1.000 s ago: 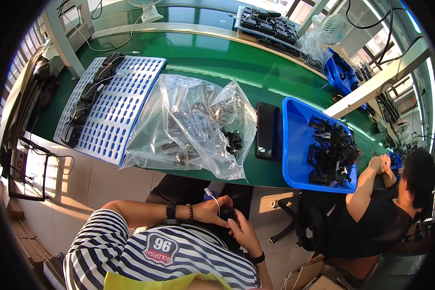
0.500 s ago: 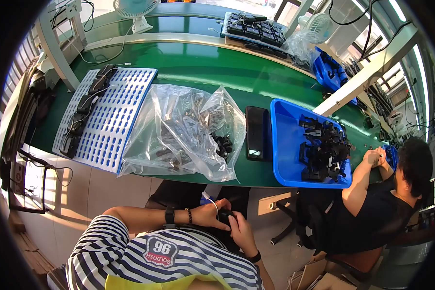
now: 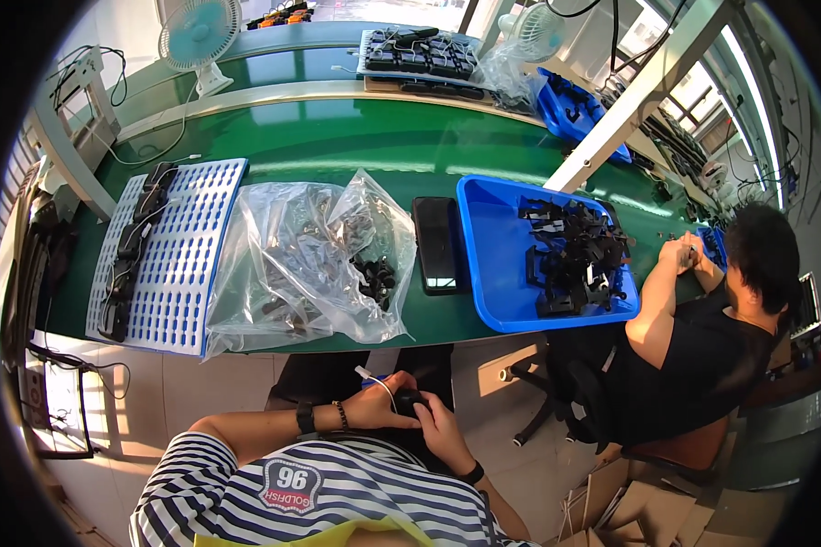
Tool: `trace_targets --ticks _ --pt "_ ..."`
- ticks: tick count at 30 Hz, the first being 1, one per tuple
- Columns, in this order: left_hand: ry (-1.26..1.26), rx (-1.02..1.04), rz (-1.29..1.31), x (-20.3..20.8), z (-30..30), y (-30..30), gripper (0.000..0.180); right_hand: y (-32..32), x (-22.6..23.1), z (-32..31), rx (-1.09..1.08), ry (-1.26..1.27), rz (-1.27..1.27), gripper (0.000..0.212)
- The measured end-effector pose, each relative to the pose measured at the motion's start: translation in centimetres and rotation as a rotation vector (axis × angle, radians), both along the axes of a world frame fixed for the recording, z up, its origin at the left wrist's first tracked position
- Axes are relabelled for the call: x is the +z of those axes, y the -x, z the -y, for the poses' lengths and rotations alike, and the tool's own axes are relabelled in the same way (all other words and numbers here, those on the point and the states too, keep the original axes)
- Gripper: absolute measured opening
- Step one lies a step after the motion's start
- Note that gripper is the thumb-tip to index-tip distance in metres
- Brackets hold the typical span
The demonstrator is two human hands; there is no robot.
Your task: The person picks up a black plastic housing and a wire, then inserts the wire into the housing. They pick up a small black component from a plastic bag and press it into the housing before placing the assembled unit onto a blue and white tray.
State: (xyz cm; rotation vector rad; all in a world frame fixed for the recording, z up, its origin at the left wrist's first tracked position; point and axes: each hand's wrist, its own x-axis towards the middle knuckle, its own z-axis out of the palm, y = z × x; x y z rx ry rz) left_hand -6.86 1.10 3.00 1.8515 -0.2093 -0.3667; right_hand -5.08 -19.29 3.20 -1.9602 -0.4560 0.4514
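Both hands stay low, gripping a small, seemingly plastic black part.

bench green, long | clear bag of dark parts lay mid-bench | white grid tray left of bag, black parts along its left edge | phone between bag and blue bin | fan at back | co-worker seated right

green table, blue tray, striped shirt
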Motion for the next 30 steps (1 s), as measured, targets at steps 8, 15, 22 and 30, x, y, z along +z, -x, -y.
trace_targets --ticks 8,15,22,30 --pt "-0.015 0.018 -0.001 -0.1 0.2 -0.3 0.074 -0.1 0.3 -0.2 -0.045 0.006 0.012 0.030" --pt "-0.061 0.014 0.015 0.7 0.2 -0.3 0.075 0.2 -1.0 0.0 -0.053 -0.023 -0.028 0.032" --pt "-0.096 -0.133 0.017 0.0 -0.2 0.6 0.075 0.1 -0.4 0.5 0.073 -0.102 -0.544 0.038" --pt "-0.017 -0.233 0.202 2.6 -0.9 -0.1 0.052 -0.3 -2.5 1.7 0.095 -0.100 -0.551 0.030"
